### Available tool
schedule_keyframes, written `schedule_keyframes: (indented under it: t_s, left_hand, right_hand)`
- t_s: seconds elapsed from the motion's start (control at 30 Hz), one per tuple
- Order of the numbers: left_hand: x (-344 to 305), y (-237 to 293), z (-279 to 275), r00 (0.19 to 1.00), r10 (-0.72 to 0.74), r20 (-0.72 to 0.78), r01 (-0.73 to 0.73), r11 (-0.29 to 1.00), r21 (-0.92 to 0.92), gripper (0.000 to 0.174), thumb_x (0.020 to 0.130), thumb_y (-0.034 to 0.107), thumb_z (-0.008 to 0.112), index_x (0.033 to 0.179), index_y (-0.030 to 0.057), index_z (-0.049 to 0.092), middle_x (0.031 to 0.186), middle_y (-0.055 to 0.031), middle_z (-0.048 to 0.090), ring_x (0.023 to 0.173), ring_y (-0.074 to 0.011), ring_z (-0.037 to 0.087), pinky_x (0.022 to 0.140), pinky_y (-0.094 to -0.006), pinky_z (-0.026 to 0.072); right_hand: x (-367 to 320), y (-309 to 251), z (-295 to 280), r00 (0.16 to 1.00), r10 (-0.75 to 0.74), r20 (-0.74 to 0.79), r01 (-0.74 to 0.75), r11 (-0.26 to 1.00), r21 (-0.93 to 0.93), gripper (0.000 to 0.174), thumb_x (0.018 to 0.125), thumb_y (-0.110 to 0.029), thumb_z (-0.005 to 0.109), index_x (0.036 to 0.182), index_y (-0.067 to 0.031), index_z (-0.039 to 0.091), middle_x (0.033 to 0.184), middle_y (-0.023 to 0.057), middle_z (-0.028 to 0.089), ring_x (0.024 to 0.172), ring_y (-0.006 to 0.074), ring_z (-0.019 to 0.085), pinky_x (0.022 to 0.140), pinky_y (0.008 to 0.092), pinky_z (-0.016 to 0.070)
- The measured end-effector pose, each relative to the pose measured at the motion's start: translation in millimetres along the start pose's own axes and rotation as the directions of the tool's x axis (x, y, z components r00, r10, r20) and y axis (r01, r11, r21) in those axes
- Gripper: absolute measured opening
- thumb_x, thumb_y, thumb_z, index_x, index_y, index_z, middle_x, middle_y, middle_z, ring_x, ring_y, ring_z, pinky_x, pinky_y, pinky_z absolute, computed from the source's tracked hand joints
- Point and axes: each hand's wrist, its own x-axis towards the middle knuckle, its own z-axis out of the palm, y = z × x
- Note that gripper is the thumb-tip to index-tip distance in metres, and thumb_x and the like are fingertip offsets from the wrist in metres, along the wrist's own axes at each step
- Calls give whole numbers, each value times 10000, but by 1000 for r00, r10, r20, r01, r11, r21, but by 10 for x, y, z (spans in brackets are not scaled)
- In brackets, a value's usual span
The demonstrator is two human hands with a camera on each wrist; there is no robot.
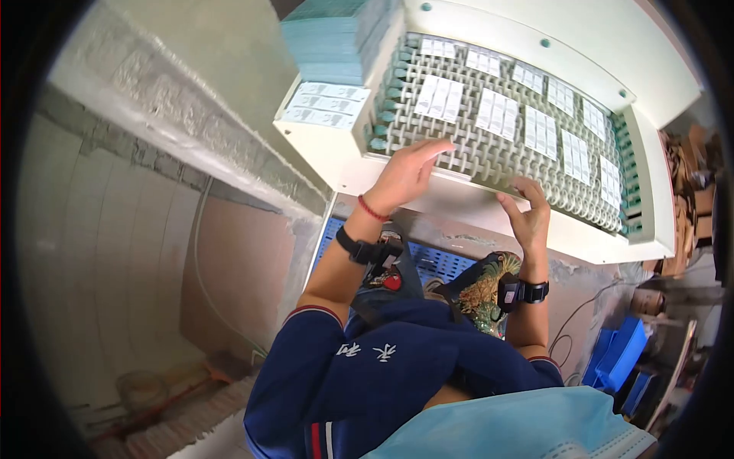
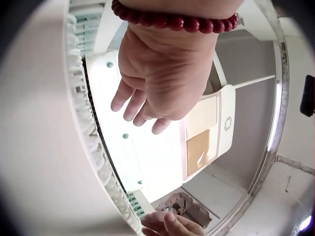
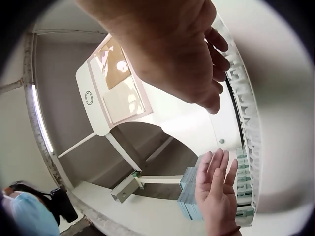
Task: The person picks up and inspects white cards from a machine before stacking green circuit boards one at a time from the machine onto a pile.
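Over the near edge of a roller conveyor (image 1: 478, 162), both hands hover apart from each other. The left hand (image 1: 409, 174), with a red bead bracelet at its wrist, has its fingers stretched toward the rollers. Its fingers look loose and hold nothing in the left wrist view. To its right, the right hand (image 1: 529, 214) has its thumb spread from bent fingers; the right wrist view shows those fingers (image 3: 219, 61) loosely bent beside the rollers, gripping nothing. White printed panels (image 1: 497, 113) lie in rows on the rollers beyond the hands.
On the conveyor's left ledge rests a printed panel (image 1: 325, 105), with a tall stack of blue-green sheets (image 1: 321, 42) behind it. White walls frame the rollers. Blue bins (image 1: 618, 353) and cardboard (image 1: 699, 176) stand to the right. A rough-edged wall (image 1: 183, 107) runs along the left.
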Motion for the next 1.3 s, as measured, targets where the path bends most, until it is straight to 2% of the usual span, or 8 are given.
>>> schedule_keyframes:
  t_s: [0.2,0.43,0.57,0.83,0.93,1.03,1.13,1.3]
  left_hand:
    - [-718,-158,-325,899,-370,-232,306,913,-270,219,896,-30,417,1029,-4,589,949,-88,634,862,-137,603,781,-265,492]
    - [-988,-186,-601,848,-457,-269,354,866,-354,211,908,-21,400,1022,-25,577,962,-76,623,839,-139,603,774,-268,498]
    - [-1048,-216,-676,810,-478,-340,331,851,-408,184,891,-3,443,1001,-7,590,908,-72,641,786,-137,627,732,-259,506]
    - [-956,-298,-587,789,-530,-310,222,718,-660,194,910,69,479,1061,-38,539,982,-118,610,832,-161,608,731,-277,516]
    - [-817,-226,-599,731,-628,-268,195,568,-800,308,929,171,466,1154,-38,480,1064,-147,581,937,-208,589,807,-335,502]
    - [-698,-181,-587,785,-594,-173,-1,279,-960,390,935,209,451,1238,-31,399,1180,-136,515,1064,-213,531,885,-363,463]
    - [-525,8,-433,865,-469,-181,-112,170,-979,431,951,223,394,1296,-24,320,1252,-138,460,1146,-239,473,959,-407,402]
    - [-470,105,-221,794,-597,-110,19,205,-979,427,937,172,385,1294,-49,309,1254,-170,458,1127,-281,498,942,-437,417]
  right_hand:
    - [571,-647,590,935,-302,184,275,948,159,664,638,-291,786,1166,-8,502,1142,206,526,1035,332,533,870,365,431]
    - [1209,-1135,1484,878,-381,289,398,917,-2,1016,546,-519,766,1273,67,366,1228,269,458,1141,380,460,963,399,375]
    - [1215,-1300,1657,900,-277,338,305,952,-31,968,583,-508,737,1256,88,377,1206,279,471,1123,389,463,938,390,392]
    - [1130,-1343,1650,893,-343,293,396,907,-146,811,580,-424,734,1166,79,486,1047,252,532,988,359,536,848,380,447]
    - [1069,-1315,1626,895,-387,223,419,900,-119,801,556,-404,751,1135,90,501,991,232,541,912,355,559,786,374,471]
    - [846,-1317,1530,914,-389,113,400,910,-107,766,549,-374,766,1099,95,511,969,227,541,873,351,562,757,382,473]
    - [557,-1240,1384,943,-332,25,333,938,-101,754,544,-344,782,1090,94,500,954,221,541,873,345,555,749,388,468]
    - [74,-1007,1058,985,-143,95,135,987,87,764,561,-322,816,1123,70,476,933,188,541,879,283,545,746,362,461]
